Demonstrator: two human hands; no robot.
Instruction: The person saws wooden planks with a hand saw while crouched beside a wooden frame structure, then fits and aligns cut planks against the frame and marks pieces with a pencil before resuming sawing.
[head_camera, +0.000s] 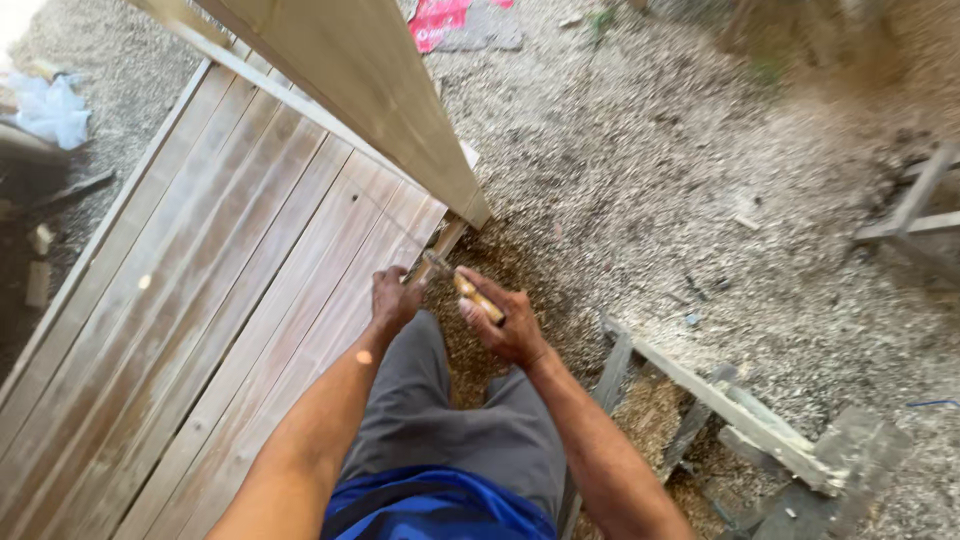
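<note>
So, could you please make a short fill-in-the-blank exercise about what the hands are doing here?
1. The right hand grips a hammer by its ____ handle.
2. The left hand rests on the edge of a panel made of ____ boards.
3. The ground is covered with ____.

Missing words: wooden; wooden; sawdust

Soft, even daylight; glare burns the top-left corner, the far edges blur, perhaps from head motion.

One head-worn view — looking steeply down, close over the sawdust-strewn ground (700, 200).
</note>
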